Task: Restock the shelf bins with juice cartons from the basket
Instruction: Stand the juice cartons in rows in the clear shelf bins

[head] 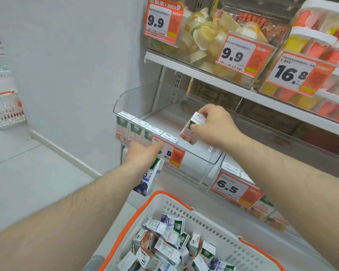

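Our right hand (213, 126) pinches a peach carton (192, 130) between its fingers (199, 132) above the clear bin (204, 165); the carton's long axis tilts, top up and away, base down toward us. Four cartons (143, 132) stand upright along the bin's front. Our left hand (143, 153) grips a blueberry carton (150, 178), long axis near vertical, above the basket (184, 212).

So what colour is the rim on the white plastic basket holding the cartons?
Orange; the white plastic basket's rim shows best in the head view.
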